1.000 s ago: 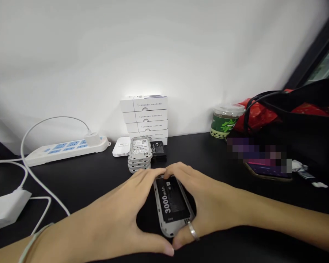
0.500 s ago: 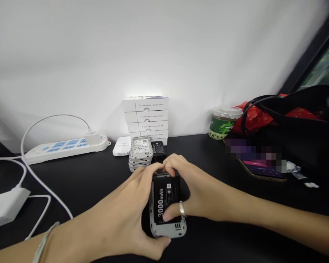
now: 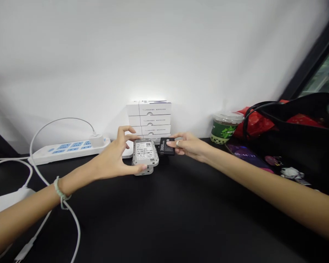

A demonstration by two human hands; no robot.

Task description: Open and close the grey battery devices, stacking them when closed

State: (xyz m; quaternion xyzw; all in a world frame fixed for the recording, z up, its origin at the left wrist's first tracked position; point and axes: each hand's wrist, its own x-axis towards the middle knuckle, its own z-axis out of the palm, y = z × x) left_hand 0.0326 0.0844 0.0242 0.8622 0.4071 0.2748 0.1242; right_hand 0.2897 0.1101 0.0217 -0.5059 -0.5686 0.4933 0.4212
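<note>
The power strip [image 3: 68, 152] lies at far left. Both hands have just moved from the near tabletop [image 3: 175, 219] up to the far edge. The left hand [image 3: 115, 157] is spread wide around the stack of grey devices [image 3: 143, 153], its thumb touching the stack's near edge and its fingers curving past the left side; whether it grips, I cannot tell. Just right of the stack, the right hand [image 3: 185, 144] pinches a black battery [image 3: 164, 147] marked 3000mAh between thumb and fingers, the battery's left end beside the stack. White boxes [image 3: 153, 118] stand behind them. Further right are a lidded cup [image 3: 224, 128], a phone [image 3: 246, 153] and a black bag [image 3: 298, 128].
</note>
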